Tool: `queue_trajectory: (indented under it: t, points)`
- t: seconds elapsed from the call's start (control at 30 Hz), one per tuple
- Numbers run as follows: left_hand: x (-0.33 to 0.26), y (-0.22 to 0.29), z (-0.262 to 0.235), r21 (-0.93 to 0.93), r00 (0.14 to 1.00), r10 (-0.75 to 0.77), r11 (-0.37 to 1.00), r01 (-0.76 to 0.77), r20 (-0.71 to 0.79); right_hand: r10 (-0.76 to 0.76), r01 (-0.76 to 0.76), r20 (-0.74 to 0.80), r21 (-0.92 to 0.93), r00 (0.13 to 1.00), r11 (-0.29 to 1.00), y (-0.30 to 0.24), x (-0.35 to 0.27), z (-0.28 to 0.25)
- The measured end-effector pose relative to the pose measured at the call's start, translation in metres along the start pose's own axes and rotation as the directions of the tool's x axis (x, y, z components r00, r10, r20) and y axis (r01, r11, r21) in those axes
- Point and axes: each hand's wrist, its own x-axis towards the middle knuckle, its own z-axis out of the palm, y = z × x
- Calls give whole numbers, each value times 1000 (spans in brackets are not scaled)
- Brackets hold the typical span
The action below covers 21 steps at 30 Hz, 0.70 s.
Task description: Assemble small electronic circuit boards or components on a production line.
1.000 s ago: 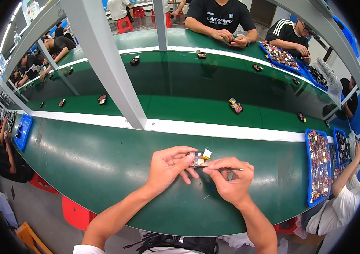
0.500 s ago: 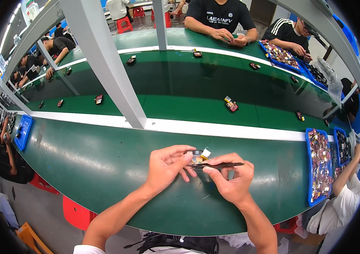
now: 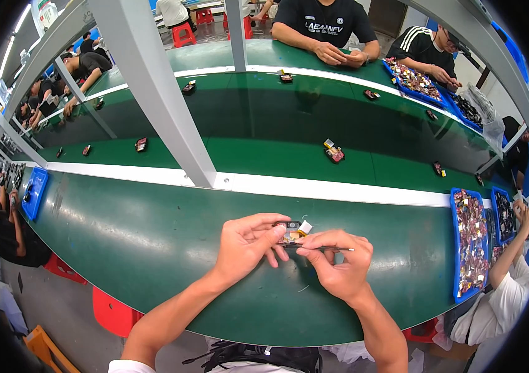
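Note:
Over the near table, my left hand [image 3: 244, 246] is closed around the edge of a small electronic device [image 3: 290, 234], its thumb pressing on the left side. The device has a black casing with circuitry showing inside, and a white and yellow piece [image 3: 305, 228] sticks up at its upper right. Dark, slim tweezers [image 3: 340, 249] are pinched in my right hand [image 3: 344, 266]. They lie nearly level, with their left end at the device's lower edge; my fingers partly hide that contact.
A green conveyor belt [image 3: 264, 163] carries several similar devices beyond the white rail [image 3: 314, 189]. On the right are a blue tray [image 3: 456, 273] heaped with parts and another blue tray [image 3: 494, 202]. A grey post [image 3: 159, 93] rises at left. Co-workers sit around.
The tweezers have turned in my right hand and now look thinner. Devices on the belt have shifted slightly left. My left hand still holds the device in nearly the same place.

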Motion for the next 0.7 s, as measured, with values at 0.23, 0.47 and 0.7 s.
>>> queue_trajectory:
  t: [0.23, 0.47, 0.7]
  points:
    - [1, 4, 3, -3, 998, -53, 999, 53, 24, -160, 162, 34, -74, 987, 984, 1, -1, -2]
    - [1, 0, 12, 70, 998, -39, 997, 42, -45, -320, 332, 89, -223, 943, 917, 1, -4, -2]
    - [13, -11, 9, 148, 988, -55, 986, 77, -143, -298, 322, 125, -278, 946, 905, 6, 0, 0]
